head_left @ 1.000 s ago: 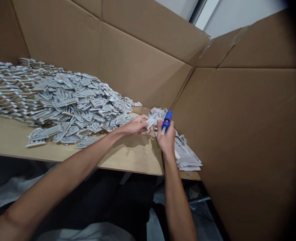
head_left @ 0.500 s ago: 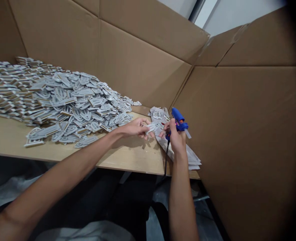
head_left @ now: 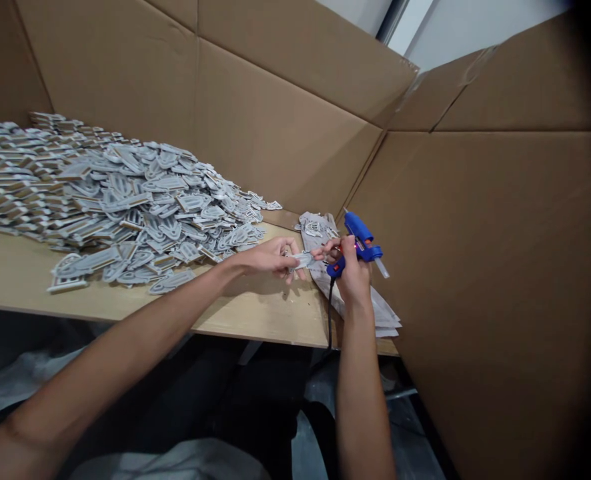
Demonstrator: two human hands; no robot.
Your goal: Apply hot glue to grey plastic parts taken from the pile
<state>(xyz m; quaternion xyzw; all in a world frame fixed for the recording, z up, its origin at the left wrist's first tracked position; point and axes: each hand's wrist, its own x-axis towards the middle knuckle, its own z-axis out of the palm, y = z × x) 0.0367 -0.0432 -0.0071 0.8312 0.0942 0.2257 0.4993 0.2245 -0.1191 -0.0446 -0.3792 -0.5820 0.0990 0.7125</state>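
Between the thumb and fingers of my left hand [head_left: 278, 259] is a small light-grey flat piece [head_left: 303, 261] with a pointed outline. My right hand [head_left: 353, 270] is closed round a blue hot glue gun [head_left: 359, 230], its nozzle pointing up and away and a clear glue stick poking out of the rear. Fingertips of the right hand reach to the far end of the grey piece and seem to touch it. A black cord [head_left: 330, 313] hangs from the gun's handle over the table edge.
A large heap of similar grey pieces [head_left: 160, 200] covers the table's left side, neatly stacked at far left. Several pieces lie on crumpled paper [head_left: 383, 310] at the right. Tall cardboard walls [head_left: 285, 113] enclose the back and right of the wooden table [head_left: 260, 320].
The glue gun has tilted and shifted slightly right, its nozzle now showing. My right fingertips have moved left onto the grey piece, which has turned a little in my left hand.
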